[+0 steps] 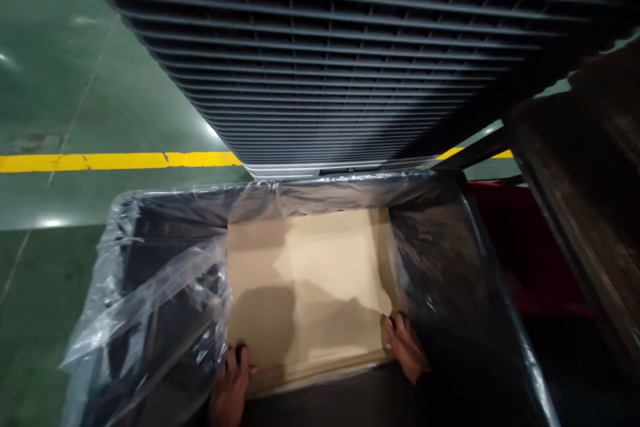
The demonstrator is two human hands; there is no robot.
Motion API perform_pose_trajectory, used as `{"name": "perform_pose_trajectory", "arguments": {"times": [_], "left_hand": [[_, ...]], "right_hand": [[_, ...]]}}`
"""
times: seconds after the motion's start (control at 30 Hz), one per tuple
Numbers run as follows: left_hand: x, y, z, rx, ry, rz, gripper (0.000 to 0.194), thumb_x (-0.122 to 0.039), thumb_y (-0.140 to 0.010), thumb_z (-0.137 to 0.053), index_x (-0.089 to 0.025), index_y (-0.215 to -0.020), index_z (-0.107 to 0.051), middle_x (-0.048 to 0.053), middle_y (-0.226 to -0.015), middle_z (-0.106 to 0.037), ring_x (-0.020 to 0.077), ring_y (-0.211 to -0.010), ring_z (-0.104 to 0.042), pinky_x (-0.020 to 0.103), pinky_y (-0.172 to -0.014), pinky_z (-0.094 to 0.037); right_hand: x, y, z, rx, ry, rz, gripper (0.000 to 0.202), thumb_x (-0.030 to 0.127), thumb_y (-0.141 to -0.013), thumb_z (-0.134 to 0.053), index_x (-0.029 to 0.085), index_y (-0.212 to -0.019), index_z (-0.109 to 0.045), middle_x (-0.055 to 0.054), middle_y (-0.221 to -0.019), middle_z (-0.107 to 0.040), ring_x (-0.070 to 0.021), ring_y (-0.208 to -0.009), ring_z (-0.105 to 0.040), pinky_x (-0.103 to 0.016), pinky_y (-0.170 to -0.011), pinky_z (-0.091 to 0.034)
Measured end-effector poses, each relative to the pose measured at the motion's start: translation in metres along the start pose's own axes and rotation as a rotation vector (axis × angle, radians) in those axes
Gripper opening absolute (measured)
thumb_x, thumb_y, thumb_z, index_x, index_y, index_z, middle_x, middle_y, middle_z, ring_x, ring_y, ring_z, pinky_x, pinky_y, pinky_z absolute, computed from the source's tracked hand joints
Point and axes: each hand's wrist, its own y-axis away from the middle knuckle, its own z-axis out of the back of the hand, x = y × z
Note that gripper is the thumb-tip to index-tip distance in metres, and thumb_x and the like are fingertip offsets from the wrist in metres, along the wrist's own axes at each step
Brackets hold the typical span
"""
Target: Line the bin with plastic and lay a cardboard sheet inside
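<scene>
At the far left the green floor (60, 80) runs back under a yellow line (115, 161) painted across it. Nearer in, a clear plastic sheet (150, 307) drapes loosely over the left wall of a dark bin (165, 260) and wraps round its rim. The left hand (231, 383) sits at the bottom edge of the view, its grip pressed around the near left corner of a flat cardboard sheet (320, 267), fingers curled over the edge. The cardboard lies inside the bin, between the plastic-lined walls, tilted a little with its near edge raised. Above it, filling the top of the view, stands a large dark slatted grille (340, 47). The right hand (405, 347) holds the near right corner of the cardboard, its grip pinching the edge with fingertips on top. To the right, beyond the bin wall, something red (520, 240) shows beside a dark wooden beam (590, 200).
</scene>
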Motion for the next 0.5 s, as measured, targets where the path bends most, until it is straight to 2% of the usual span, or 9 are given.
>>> {"name": "perform_pose_trajectory", "arguments": {"times": [0.1, 0.2, 0.27, 0.3, 0.37, 0.43, 0.5], "left_hand": [[-0.002, 0.0, 0.006, 0.079, 0.025, -0.032, 0.045, -0.021, -0.099, -0.037, -0.009, -0.138, -0.054, 0.022, -0.137, -0.06, 0.0337, -0.13, -0.054, 0.045, -0.112, -0.039], [-0.005, -0.005, 0.021, 0.166, 0.067, -0.1, 0.047, -0.029, -0.095, -0.051, -0.011, -0.138, -0.055, 0.017, -0.132, -0.065, 0.0285, -0.124, -0.058, 0.036, -0.106, -0.044], [-0.008, -0.008, 0.031, 0.2, 0.081, -0.127, 0.054, -0.032, -0.087, -0.063, -0.013, -0.138, -0.056, 0.016, -0.13, -0.066, 0.0292, -0.12, -0.06, 0.037, -0.102, -0.046], [-0.01, -0.008, 0.035, 0.204, 0.082, -0.131, 0.058, -0.031, -0.084, -0.066, -0.013, -0.138, -0.055, 0.017, -0.13, -0.066, 0.0307, -0.119, -0.06, 0.039, -0.101, -0.046], [-0.013, -0.008, 0.04, 0.191, 0.077, -0.13, 0.06, -0.029, -0.084, -0.065, -0.01, -0.139, -0.053, 0.019, -0.129, -0.064, 0.0326, -0.118, -0.06, 0.041, -0.1, -0.045], [-0.014, -0.007, 0.04, 0.159, 0.064, -0.127, 0.054, -0.027, -0.088, -0.058, -0.008, -0.138, -0.053, 0.021, -0.131, -0.062, 0.0328, -0.121, -0.057, 0.041, -0.102, -0.042], [-0.013, -0.007, 0.039, 0.12, 0.047, -0.125, 0.047, -0.025, -0.092, -0.051, -0.008, -0.136, -0.055, 0.021, -0.127, -0.062, 0.0319, -0.12, -0.056, 0.043, -0.102, -0.041]], "right_hand": [[-0.01, 0.006, -0.005, 0.076, 0.061, 0.045, 0.046, 0.014, -0.081, -0.06, 0.022, -0.127, -0.058, -0.012, -0.124, -0.059, -0.0293, -0.113, -0.058, -0.044, -0.097, -0.045], [-0.022, 0.008, 0.002, 0.131, 0.041, 0.158, 0.05, 0.028, -0.079, -0.065, 0.027, -0.128, -0.056, -0.008, -0.124, -0.058, -0.0251, -0.114, -0.057, -0.035, -0.095, -0.044], [-0.029, 0.008, 0.005, 0.144, 0.042, 0.22, 0.054, 0.04, -0.075, -0.069, 0.029, -0.126, -0.056, -0.006, -0.124, -0.058, -0.0265, -0.117, -0.055, -0.036, -0.095, -0.044], [-0.032, 0.008, 0.004, 0.14, 0.055, 0.232, 0.056, 0.042, -0.073, -0.069, 0.028, -0.126, -0.057, -0.007, -0.123, -0.059, -0.0283, -0.116, -0.055, -0.038, -0.094, -0.044], [-0.036, 0.007, -0.001, 0.106, 0.099, 0.219, 0.057, 0.036, -0.075, -0.067, 0.024, -0.13, -0.055, -0.011, -0.126, -0.059, -0.0316, -0.116, -0.054, -0.042, -0.093, -0.043], [-0.038, 0.003, -0.009, 0.053, 0.151, 0.197, 0.056, 0.027, -0.078, -0.062, 0.02, -0.133, -0.052, -0.016, -0.129, -0.058, -0.033, -0.115, -0.054, -0.043, -0.092, -0.042], [-0.041, -0.003, -0.017, -0.004, 0.196, 0.204, 0.054, 0.024, -0.08, -0.061, 0.019, -0.133, -0.053, -0.016, -0.126, -0.06, -0.0316, -0.111, -0.056, -0.041, -0.09, -0.043]]}}
